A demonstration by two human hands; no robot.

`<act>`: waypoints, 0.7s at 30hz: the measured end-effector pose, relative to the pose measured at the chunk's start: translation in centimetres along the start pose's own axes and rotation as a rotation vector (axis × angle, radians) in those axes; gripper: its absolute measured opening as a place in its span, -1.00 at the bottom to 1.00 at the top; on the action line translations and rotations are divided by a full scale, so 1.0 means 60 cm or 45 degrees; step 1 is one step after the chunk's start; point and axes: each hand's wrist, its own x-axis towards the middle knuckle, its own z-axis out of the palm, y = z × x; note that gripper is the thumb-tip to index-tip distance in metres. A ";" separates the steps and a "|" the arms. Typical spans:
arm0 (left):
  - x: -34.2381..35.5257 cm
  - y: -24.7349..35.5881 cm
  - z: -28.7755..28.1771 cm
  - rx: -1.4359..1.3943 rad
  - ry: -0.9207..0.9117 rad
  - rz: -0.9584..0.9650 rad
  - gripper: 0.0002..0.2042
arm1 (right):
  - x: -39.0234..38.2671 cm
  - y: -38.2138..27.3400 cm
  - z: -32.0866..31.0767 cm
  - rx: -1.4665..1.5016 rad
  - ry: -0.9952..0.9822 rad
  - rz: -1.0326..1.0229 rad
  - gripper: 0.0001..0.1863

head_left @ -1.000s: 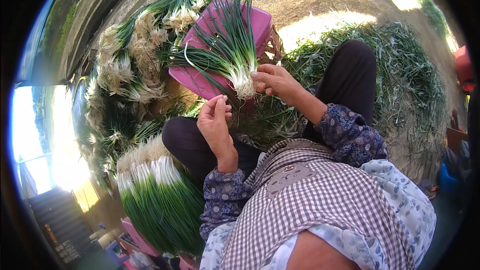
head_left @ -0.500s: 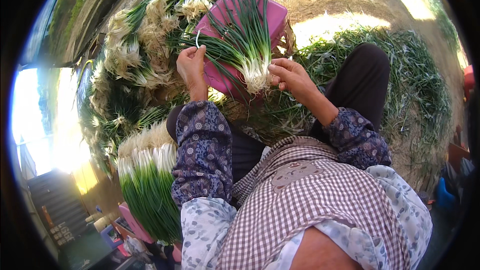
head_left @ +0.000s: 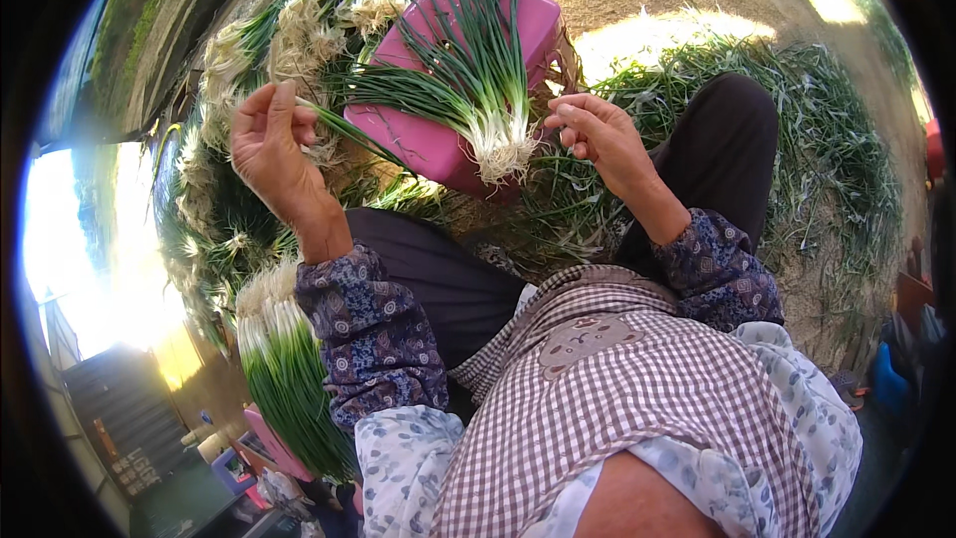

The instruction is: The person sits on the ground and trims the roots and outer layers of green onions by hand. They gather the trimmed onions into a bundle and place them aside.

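A bunch of green onions (head_left: 498, 90) lies fanned out on a pink plastic stool-like block (head_left: 543, 25), with its white roots toward me. My left hand (head_left: 281, 154) is raised to the left of the block. Its thumb and fingers pinch a single green onion (head_left: 349, 130), whose green part slopes down to the block's edge. To the right of the bunch's roots, my right hand (head_left: 605, 144) is apart from them. Its thumb and forefinger are pressed together; whether anything small is between them cannot be made out.
Untrimmed green onions with tangled roots (head_left: 299, 35) are heaped to the left and far left. Cleaned green onions (head_left: 284, 359) stand in a bundle by my left knee. A broad pile of green leaf scraps (head_left: 817, 159) covers the ground to the right, beyond my right knee (head_left: 732, 130).
My left hand has swung left and toward me, away from the bunch, with a green onion in its pinch. My right hand has shifted slightly right, off the bunch's roots.
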 end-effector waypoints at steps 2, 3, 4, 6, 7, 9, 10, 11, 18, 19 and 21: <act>-0.009 0.100 0.018 0.167 0.043 0.350 -0.88 | -0.003 -0.003 0.009 0.012 -0.062 0.003 -0.74; -0.019 0.134 0.028 0.224 0.053 0.444 -0.87 | -0.004 -0.004 0.014 0.007 -0.066 0.010 -0.74; -0.025 0.143 0.031 0.206 -0.005 0.498 -0.86 | -0.004 -0.004 0.018 -0.003 -0.063 0.018 -0.75; -0.043 0.125 0.042 0.123 -0.187 0.515 -0.85 | -0.006 -0.003 0.012 0.007 -0.058 0.009 -0.76; -0.059 0.093 0.047 0.067 -0.303 0.475 -0.85 | -0.010 -0.006 0.010 0.000 -0.084 0.010 -0.76; -0.106 0.025 0.051 0.111 -0.451 0.265 -0.84 | -0.025 -0.016 0.021 -0.006 -0.151 0.026 -0.75; -0.128 -0.008 0.049 0.163 -0.524 0.193 -0.84 | -0.031 -0.020 0.027 -0.025 -0.252 0.061 -0.73; -0.150 -0.044 0.045 0.226 -0.571 0.120 -0.84 | -0.039 -0.024 0.036 -0.061 -0.280 0.094 -0.72; -0.206 -0.117 0.054 0.286 -0.537 -0.121 -0.92 | -0.058 -0.002 0.081 -0.296 -0.359 0.188 -0.68; -0.210 -0.116 0.054 0.250 -0.491 -0.151 -0.92 | -0.060 0.002 0.085 -0.318 -0.362 0.173 -0.69; -0.215 -0.112 0.053 0.178 -0.395 -0.204 -0.93 | -0.063 0.012 0.091 -0.320 -0.366 0.127 -0.71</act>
